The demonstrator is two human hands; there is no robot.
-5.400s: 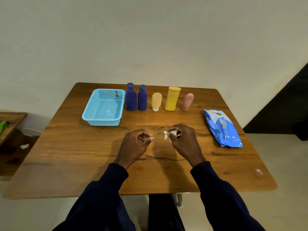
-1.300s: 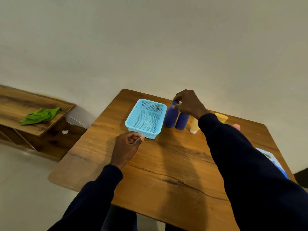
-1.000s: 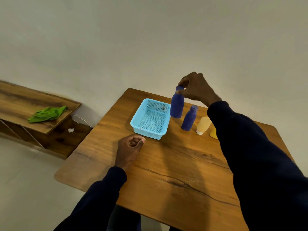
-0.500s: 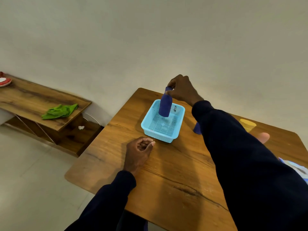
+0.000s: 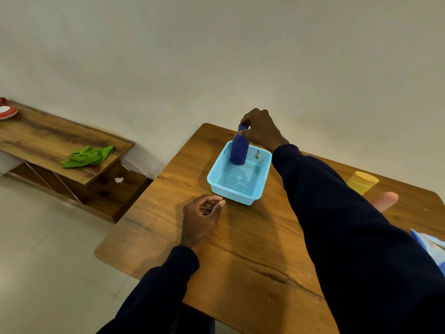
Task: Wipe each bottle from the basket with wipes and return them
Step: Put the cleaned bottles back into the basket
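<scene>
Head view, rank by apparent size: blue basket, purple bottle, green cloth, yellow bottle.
1. blue basket: clearly largest.
2. green cloth and purple bottle: about alike on screen. The cloth lies farther off, so I won't rank them.
3. yellow bottle: smallest showing, but the sleeve hides part of it.

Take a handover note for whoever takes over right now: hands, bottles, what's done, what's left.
Right hand: grip on the blue bottle at its cap, bottle near upright in the basket, far left corner.
Left hand: curled, resting on the table near the basket, nothing visible in it.
Done: blue bottle in the basket, not yet released.
Left: let go; yellow bottle and pink bottle are outside the basket; wipes pack at right edge.
</scene>
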